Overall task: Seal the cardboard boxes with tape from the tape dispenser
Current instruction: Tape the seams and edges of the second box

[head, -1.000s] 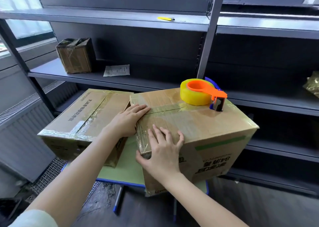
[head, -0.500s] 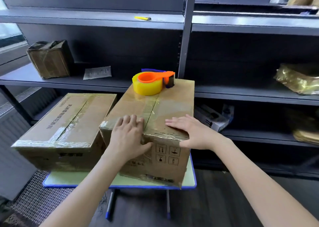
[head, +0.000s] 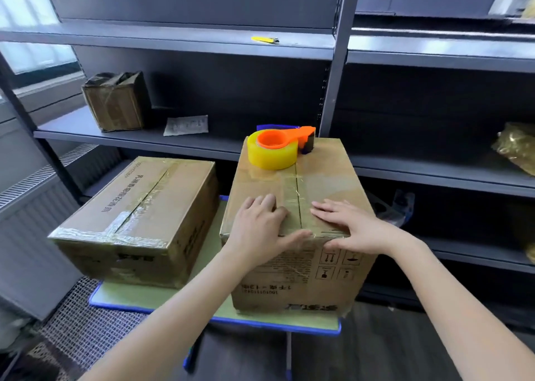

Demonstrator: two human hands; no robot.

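Observation:
Two taped cardboard boxes stand on a small green table (head: 162, 296). The taller right box (head: 324, 183) carries the tape dispenser (head: 275, 149), an orange handle on a yellow tape roll, at its far end. My left hand (head: 260, 230) lies flat over the box's near top edge left of the centre seam, thumb stretched along the edge. My right hand (head: 350, 224) presses flat on the top right of the seam, fingers spread. The lower left box (head: 139, 207) stands untouched beside it.
Dark metal shelving (head: 335, 96) runs behind the table. On it sit a small worn carton (head: 115, 102), a paper slip (head: 186, 125), a yellow cutter (head: 265, 40) higher up and gold wrapped packages (head: 518, 149) at right. A radiator (head: 31, 207) is at left.
The right box has been turned so its end faces me. Both hands shifted from its corner to either side of the seam, and the view moved slightly.

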